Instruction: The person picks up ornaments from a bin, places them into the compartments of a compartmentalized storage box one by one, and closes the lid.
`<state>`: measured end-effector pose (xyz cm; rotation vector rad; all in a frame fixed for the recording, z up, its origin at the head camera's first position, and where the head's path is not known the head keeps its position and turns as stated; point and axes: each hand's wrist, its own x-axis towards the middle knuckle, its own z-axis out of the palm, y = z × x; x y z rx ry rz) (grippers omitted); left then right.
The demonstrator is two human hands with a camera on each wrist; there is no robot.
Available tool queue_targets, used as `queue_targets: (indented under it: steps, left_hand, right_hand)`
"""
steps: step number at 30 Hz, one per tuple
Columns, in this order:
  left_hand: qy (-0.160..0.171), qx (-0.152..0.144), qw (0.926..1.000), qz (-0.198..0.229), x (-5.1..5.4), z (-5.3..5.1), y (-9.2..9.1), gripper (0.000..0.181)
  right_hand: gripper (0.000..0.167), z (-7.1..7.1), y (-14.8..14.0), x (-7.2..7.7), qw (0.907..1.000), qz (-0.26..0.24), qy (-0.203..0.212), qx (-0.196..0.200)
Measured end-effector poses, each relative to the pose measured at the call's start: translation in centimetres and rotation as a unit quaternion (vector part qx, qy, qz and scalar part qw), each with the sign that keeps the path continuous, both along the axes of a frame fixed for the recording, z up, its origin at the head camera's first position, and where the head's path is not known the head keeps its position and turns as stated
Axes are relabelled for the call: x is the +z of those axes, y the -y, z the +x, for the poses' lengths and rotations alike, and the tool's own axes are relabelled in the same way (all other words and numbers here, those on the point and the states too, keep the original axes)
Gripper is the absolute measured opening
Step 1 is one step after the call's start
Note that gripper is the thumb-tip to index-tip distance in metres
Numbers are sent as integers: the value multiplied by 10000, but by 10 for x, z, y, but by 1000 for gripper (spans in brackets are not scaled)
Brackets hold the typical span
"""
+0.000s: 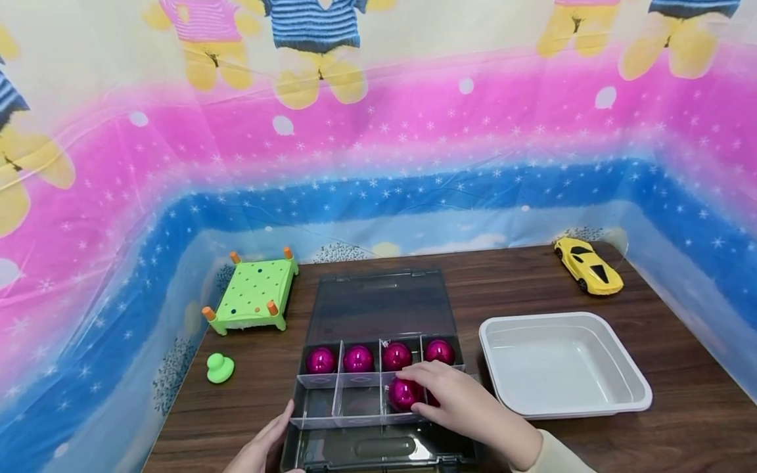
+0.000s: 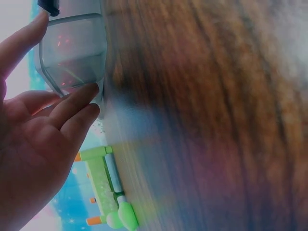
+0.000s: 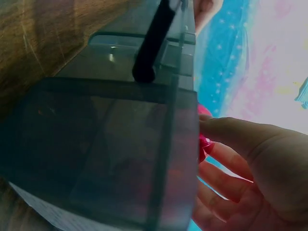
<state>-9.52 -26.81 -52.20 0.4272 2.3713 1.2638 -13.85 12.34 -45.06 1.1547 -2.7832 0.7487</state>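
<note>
A dark see-through compartment box lies with its lid folded back. Shiny magenta balls, such as this one, fill its back row. In the front row, my right hand holds another magenta ball between thumb and fingers, at the third compartment. A further ball shows partly under that hand, in the rightmost compartment. The two front-left compartments hold no ball. My left hand rests against the box's front left corner, fingers extended along its side; the left wrist view shows fingers and thumb touching its clear wall.
Right of the box stands a white plastic tub, with a yellow toy car behind it. A green toy bed with orange posts and a green toy duck are on the left. A printed cloth encloses the wooden table.
</note>
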Motion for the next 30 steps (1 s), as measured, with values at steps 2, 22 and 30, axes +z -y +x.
queue_targets:
  steps: [2,22,30]
  left_hand:
    - [74,32,10000,-48,-17,-4,7,98]
    - [-163,-99,9998,-9,37,9,-14,92]
    - [153,-108,9998,18,37,6,-12,91]
  right_hand:
    - [48,-1,1,-1,10000,-4,4,40]
    - [60,11,-15,-12,9861,-942,527,-1263]
    - [65,9,-21,-20,9802,-1104,624,-1520]
